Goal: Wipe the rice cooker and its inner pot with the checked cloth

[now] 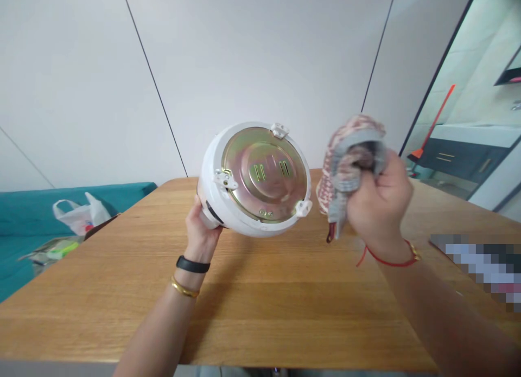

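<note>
A round white appliance (209,165), its kind not certain, is tipped so that its underside faces me. The metal base plate (268,173) has slots in the middle, and several small white feet stick out round the rim. My left hand (200,228) grips the appliance at its lower left side; some fingers are hidden behind it. Over the table to the right, my right hand (378,203) is closed on a bunched pink and grey cloth (334,171), slightly blurred. The cloth hangs apart from the appliance, with a small dark red loop at its lower end.
The wooden table (260,312) spans the front. A pixelated flat item (480,263) lies at its right. On the left, a teal sofa (24,209) holds a white plastic bag (83,214). A pale wall stands behind; an orange broom (435,122) is at far right.
</note>
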### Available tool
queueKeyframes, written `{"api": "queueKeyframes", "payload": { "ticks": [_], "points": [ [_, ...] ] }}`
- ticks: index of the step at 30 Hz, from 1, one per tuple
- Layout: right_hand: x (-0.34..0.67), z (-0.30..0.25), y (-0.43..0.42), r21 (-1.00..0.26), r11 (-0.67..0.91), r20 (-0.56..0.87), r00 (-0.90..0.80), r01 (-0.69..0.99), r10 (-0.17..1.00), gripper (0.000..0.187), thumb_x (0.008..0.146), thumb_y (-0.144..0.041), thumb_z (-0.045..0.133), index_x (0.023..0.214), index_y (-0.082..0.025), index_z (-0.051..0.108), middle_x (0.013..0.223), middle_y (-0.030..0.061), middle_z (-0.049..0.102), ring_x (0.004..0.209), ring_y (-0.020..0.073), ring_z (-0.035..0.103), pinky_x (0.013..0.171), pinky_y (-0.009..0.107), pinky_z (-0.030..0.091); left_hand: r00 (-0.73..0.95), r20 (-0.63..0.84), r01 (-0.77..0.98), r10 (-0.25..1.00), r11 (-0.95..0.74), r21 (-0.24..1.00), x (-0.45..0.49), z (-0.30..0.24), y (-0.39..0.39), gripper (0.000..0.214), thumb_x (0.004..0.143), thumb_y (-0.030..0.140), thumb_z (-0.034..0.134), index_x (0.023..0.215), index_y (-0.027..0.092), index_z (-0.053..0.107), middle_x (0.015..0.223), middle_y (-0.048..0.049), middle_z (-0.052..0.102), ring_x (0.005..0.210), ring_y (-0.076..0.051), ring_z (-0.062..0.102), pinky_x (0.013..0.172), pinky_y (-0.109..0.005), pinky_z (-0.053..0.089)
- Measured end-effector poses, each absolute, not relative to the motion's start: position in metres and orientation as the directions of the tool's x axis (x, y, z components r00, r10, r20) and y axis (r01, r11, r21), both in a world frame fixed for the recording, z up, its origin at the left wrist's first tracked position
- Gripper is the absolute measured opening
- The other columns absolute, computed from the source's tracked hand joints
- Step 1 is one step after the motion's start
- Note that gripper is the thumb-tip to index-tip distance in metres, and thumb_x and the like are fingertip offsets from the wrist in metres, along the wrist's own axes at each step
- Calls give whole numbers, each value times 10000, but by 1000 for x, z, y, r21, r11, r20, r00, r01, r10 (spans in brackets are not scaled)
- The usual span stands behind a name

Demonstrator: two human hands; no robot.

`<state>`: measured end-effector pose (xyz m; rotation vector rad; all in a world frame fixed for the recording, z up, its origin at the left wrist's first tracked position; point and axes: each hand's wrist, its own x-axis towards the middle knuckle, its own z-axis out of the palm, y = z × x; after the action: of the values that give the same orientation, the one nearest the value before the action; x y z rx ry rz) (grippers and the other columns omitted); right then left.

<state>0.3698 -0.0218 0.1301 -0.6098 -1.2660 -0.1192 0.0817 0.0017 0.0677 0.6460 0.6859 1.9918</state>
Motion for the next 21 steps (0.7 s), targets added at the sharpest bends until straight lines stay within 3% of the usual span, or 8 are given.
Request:
{"api": "queueKeyframes", "payload": {
  "ticks": [2,4,7,10,12,17,19,21],
  "points": [
    [352,146,-29,-101,837,985,-65,537,161,396,886,-84,455,1158,-245,694,1124,57,694,1067,226,647,967,414,526,-456,111,-636,883,-411,653,87,68,0,178,828,375,711,881,206,735,795,-21,750,680,-199,701,602,-290,576],
    [332,155,-24,49,802,945,-287,595,156,428,896,-65,438,1185,-242,700,1154,69,681,1082,234,631,963,400,530,-436,57,-663,898,-363,654,91,68,-2,172,819,369,731,864,202,730,776,-14,749,610,-181,674,561,-282,554],
    [316,164,6,15,728,955,-226,685,194,418,909,-68,436,1203,-207,698,1129,93,668,1065,250,616,969,413,527,-421,60,-648,905,-346,679,93,69,-5,210,779,382,771,862,193,730,776,-18,749,598,-180,660,538,-279,528],
    [320,181,33,-73,736,970,-124,673,210,432,899,-45,405,1202,-176,684,1127,102,651,1111,260,603,1001,442,513,-480,176,-558,859,-454,695,91,71,-9,263,731,391,817,863,180,731,835,-21,747,666,-160,654,581,-245,516],
    [323,194,33,-29,755,961,-190,655,202,427,915,-52,401,1202,-192,685,1132,86,650,1137,262,594,1026,463,494,-539,280,-456,795,-555,696,90,75,-13,269,711,389,840,790,173,702,798,-6,710,670,-131,615,592,-215,485],
    [306,203,-14,217,783,797,-569,583,203,363,969,-98,441,1163,-207,728,1091,66,676,1057,236,609,1006,411,478,-561,525,-86,639,-677,731,95,86,-21,326,759,403,827,680,171,613,635,37,532,577,-97,442,541,-207,346],
    [297,200,-24,247,787,756,-620,566,209,347,977,-117,461,1170,-214,733,1111,69,676,1032,222,605,968,368,483,-521,602,55,605,-680,731,98,89,-21,308,780,428,815,736,173,649,654,29,531,591,-106,429,552,-220,332],
    [296,200,-17,200,778,789,-569,595,232,353,972,-121,464,1176,-224,734,1137,70,676,1035,222,603,939,351,480,-480,645,143,594,-673,726,102,91,-22,314,793,459,802,760,179,663,659,24,521,593,-115,417,551,-232,319]
  ]
}}
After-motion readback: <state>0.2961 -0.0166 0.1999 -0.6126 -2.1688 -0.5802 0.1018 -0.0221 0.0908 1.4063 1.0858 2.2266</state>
